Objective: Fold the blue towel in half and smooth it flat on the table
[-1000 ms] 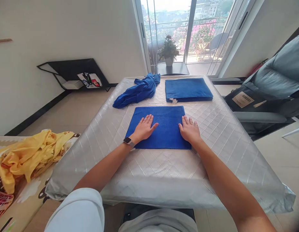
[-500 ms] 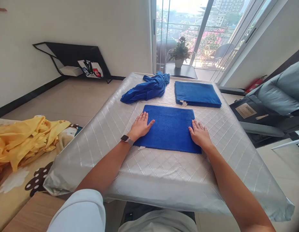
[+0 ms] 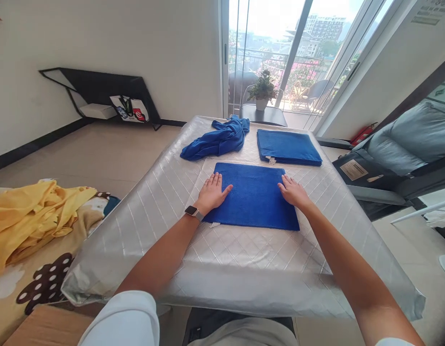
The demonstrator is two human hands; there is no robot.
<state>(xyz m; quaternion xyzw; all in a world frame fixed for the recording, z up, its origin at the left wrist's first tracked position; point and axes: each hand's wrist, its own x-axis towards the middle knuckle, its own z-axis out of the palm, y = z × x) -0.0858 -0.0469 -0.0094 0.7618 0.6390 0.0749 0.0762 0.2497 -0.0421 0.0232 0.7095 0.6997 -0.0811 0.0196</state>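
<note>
Left hand [image 3: 212,194] and right hand [image 3: 293,191] lie flat, unclenched, at blue cloth's [image 3: 254,199] opposite edges. Cloth's flat on bench [image 3: 251,252].

Daylight enters through the far glass door [image 3: 280,53], where the sky washes out to white and the view beyond turns hazy. The silvery bench [image 3: 143,226] carries a soft glare; the left wall [image 3: 136,38] looks dimmer and grey. The cloth [image 3: 254,197] is fairly sharp. Wide-angle distortion stretches the edges, and a dark blur fills the near right corner.
</note>
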